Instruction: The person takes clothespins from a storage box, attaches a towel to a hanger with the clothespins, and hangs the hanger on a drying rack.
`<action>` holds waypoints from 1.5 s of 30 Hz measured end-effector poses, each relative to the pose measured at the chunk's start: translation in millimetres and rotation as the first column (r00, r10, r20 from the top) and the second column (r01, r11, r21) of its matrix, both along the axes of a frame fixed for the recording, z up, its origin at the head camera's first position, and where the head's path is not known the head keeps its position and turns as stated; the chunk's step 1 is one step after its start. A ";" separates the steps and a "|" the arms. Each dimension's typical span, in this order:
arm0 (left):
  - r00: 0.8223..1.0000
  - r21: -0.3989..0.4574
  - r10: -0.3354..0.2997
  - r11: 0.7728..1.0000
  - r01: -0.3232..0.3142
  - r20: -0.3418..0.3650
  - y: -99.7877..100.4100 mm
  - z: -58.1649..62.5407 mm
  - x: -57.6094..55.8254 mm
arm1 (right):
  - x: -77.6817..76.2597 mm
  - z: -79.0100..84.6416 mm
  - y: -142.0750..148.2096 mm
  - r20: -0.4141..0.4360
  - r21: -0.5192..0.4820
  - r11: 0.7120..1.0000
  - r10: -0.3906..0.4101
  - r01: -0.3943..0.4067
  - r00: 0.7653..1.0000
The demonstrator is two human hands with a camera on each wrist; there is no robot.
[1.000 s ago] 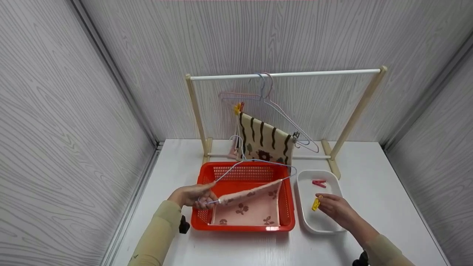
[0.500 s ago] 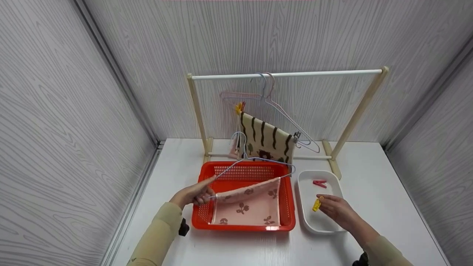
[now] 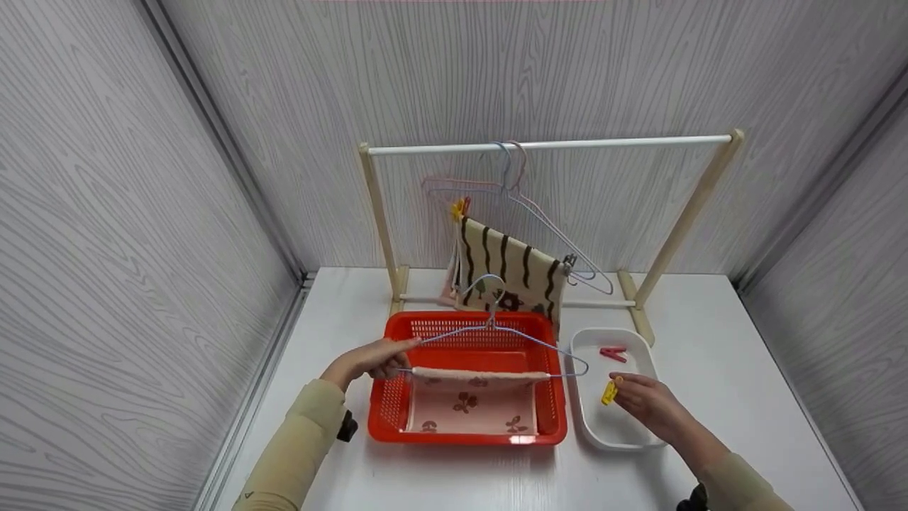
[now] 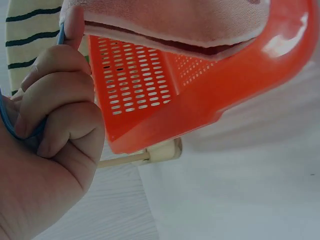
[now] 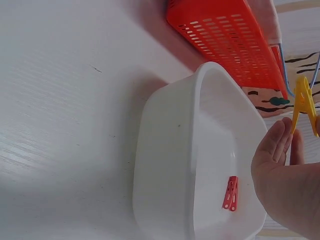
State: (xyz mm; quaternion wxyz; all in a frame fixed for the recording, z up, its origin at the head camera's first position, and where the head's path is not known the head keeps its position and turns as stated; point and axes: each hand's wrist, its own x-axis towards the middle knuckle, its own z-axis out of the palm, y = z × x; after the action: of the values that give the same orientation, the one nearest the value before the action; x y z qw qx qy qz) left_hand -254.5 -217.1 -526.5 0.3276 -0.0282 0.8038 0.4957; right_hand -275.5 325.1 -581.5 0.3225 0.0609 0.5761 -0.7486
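Note:
My left hand [image 3: 379,360] grips one end of a blue wire hanger [image 3: 528,337], its fingers curled round the wire in the left wrist view. Over the hanger's lower bar hangs a pink towel [image 3: 464,404] with a brown plant print, its lower part within the red basket [image 3: 468,438]. The hanger's hook points toward the rack. My right hand [image 3: 645,401] pinches a yellow clothespin [image 5: 303,102] above the white tub [image 3: 583,419]. A red clothespin [image 5: 230,194] lies inside that tub.
Behind the basket stands a rack with a white rail [image 3: 610,143] and wooden posts [image 3: 688,213]. Two hangers hang from it. A striped cream towel [image 3: 507,266] hangs there too, with a yellow clip [image 3: 457,209] at its left and a metal clip [image 3: 569,262] at its right.
The blue hanger has swung so its hook moved right and its far end dropped lower; the towel's top edge now lies nearly level. My right hand with the clothespin has barely moved.

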 end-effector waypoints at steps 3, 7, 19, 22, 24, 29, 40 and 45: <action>0.999 -0.004 -0.022 1.000 0.022 -0.043 0.5 5.8 -2.8 | -0.8 -0.1 0.6 0.003 0.011 1.000 0.000 0.000 1.000; 0.996 -0.017 -0.031 0.999 0.030 -0.083 1.3 12.6 -5.2 | -0.6 -0.3 1.6 0.011 0.019 1.000 -0.015 0.015 1.000; 0.985 -0.052 -0.088 0.995 0.081 -0.149 -4.0 29.6 -6.2 | 0.4 2.0 4.3 0.014 0.079 0.997 -0.026 0.025 1.000; 0.981 -0.049 -0.092 0.995 0.085 -0.169 -5.4 33.7 -5.4 | 0.0 1.6 4.6 0.015 0.065 0.998 -0.028 0.027 0.999; 0.980 -0.046 -0.089 0.996 0.082 -0.177 -6.1 36.1 -4.8 | 0.1 1.1 5.1 0.018 0.052 0.998 -0.027 0.026 0.999; 0.976 -0.026 -0.078 0.997 0.074 -0.201 -8.0 40.7 -4.2 | 1.8 -0.9 5.8 0.035 0.034 0.999 -0.033 0.031 0.999; 0.973 -0.010 -0.059 0.998 0.058 -0.224 -11.0 46.6 -5.5 | 4.1 -1.9 7.0 0.061 0.053 0.998 -0.034 0.031 0.998; 0.969 -0.004 -0.051 0.999 0.052 -0.241 -9.9 57.8 -9.0 | 1.8 0.4 7.3 0.051 0.057 0.998 -0.025 0.022 0.998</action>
State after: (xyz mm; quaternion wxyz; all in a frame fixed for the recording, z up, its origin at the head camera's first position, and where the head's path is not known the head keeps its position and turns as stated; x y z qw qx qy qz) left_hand -263.4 -226.9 -468.7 0.2403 0.0533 0.8376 0.4877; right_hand -273.7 332.4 -581.1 0.3265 0.0962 0.5877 -0.7340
